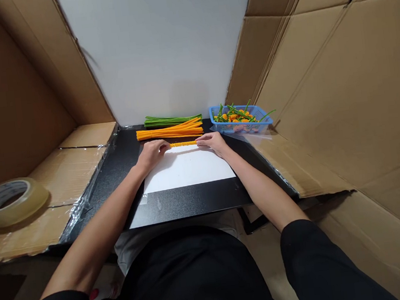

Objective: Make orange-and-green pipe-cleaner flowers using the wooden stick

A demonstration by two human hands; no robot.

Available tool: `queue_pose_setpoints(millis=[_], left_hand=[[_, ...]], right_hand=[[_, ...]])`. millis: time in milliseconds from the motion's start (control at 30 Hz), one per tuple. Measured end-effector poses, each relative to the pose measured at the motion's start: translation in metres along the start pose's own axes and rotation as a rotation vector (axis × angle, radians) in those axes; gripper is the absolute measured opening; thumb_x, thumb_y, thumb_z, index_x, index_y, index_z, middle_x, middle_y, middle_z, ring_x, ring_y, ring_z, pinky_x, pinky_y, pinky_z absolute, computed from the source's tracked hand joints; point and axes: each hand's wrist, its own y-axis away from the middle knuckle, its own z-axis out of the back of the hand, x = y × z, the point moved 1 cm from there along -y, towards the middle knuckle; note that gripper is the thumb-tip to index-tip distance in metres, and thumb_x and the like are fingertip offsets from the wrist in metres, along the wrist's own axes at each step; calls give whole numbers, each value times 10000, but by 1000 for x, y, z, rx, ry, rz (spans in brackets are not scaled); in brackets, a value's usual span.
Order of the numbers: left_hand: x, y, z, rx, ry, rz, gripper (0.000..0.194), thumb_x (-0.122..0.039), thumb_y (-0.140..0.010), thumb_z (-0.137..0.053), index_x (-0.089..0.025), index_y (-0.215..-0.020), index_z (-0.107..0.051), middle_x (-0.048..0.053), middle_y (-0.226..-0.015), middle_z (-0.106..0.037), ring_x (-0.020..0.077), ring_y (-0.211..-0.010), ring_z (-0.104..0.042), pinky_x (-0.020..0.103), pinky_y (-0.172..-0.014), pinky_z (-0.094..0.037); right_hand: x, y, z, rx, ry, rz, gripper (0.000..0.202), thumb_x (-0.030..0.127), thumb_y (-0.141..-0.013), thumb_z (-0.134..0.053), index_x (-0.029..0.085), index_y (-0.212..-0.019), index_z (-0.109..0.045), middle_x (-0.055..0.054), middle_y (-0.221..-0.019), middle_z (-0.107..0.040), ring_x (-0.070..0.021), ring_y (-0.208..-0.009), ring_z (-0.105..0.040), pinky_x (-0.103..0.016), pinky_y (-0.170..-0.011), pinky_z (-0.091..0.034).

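Note:
An orange pipe cleaner (183, 143), wavy or coiled along its length, runs level between my two hands over the far edge of the white sheet (188, 170). Its left end is pinched in the fingers of my left hand (153, 154). At its other end, my right hand (215, 142) grips it between thumb and fingers. Just beyond lies a bundle of straight orange pipe cleaners (169, 132), with a bundle of green pipe cleaners (168, 120) behind it.
A blue plastic basket (226, 128) at the back right holds several orange pieces with green stems. A roll of clear tape (34, 200) lies on cardboard at the left. Cardboard walls (340, 81) flank the black tabletop (191, 203); a pale panel (166, 43) stands behind.

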Motion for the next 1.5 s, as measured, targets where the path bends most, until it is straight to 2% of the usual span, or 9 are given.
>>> queue_pose_setpoints(millis=[100,200,367,467,600,833,1000,1200,1500], left_hand=[[-3,-1,0,53,-48,31,320,-243,-888,-615,-171,-1192,-685,64,-877,-767,172,-711,-694,255,-709,-518],[-3,-2,-1,116,-101,-29,267,-239,-925,-531,-173,-1057,-754,96,-951,-771,198,-787,-711,273,-743,-522],[-1,-2,-1,141,-144,-21,320,-158,-891,-470,-152,-957,-782,105,-931,-777,219,-796,-719,288,-744,-528],[-1,-2,0,152,-151,-8,305,-151,-880,-484,-159,-937,-783,96,-929,-781,213,-790,-720,278,-741,-522],[-1,-2,2,163,-120,-7,284,-148,-874,-504,-172,-920,-784,88,-910,-782,203,-779,-716,266,-738,-513],[-2,-1,2,114,-42,-13,280,-223,-918,-505,-170,-925,-780,102,-908,-770,204,-782,-699,271,-732,-498],[-1,0,2,62,-112,-18,335,-297,-964,-475,-163,-932,-780,110,-854,-753,200,-747,-673,280,-707,-489],[1,-1,3,161,-97,-125,284,-190,-916,-508,-186,-1041,-763,106,-858,-744,187,-781,-657,269,-722,-494],[4,0,-4,152,212,149,262,-315,-857,-571,-136,-858,-762,47,-727,-746,148,-600,-637,219,-586,-448]], right_hand=[[1,-1,-2,-18,-17,5,342,301,-462,-951,152,-716,-777,-54,-693,-749,-142,-629,-686,-293,-720,-608],[3,-1,-5,-22,-50,21,356,311,-470,-953,164,-736,-768,-38,-715,-751,-147,-662,-696,-303,-763,-609],[12,1,-6,-6,-137,35,274,415,-720,-823,184,-850,-753,-45,-870,-770,-167,-797,-733,-315,-865,-605],[17,3,-6,31,-191,1,177,334,-817,-737,179,-902,-731,-50,-864,-767,-174,-826,-743,-322,-888,-603],[20,5,-7,24,-226,-61,111,201,-796,-753,168,-888,-702,-34,-856,-757,-147,-780,-744,-288,-882,-602],[15,0,-6,-82,-254,-104,98,166,-786,-786,175,-825,-697,-3,-808,-748,-106,-762,-738,-191,-832,-598],[7,-3,-5,-148,-243,-172,135,224,-789,-800,160,-750,-687,-40,-734,-745,-135,-713,-740,-204,-725,-623],[3,-3,-5,-171,-227,-185,200,280,-743,-843,169,-724,-677,-42,-674,-731,-152,-666,-728,-213,-623,-622],[20,2,-5,-89,-225,-88,179,343,-796,-778,177,-797,-711,-51,-794,-769,-144,-762,-734,-220,-758,-614]])
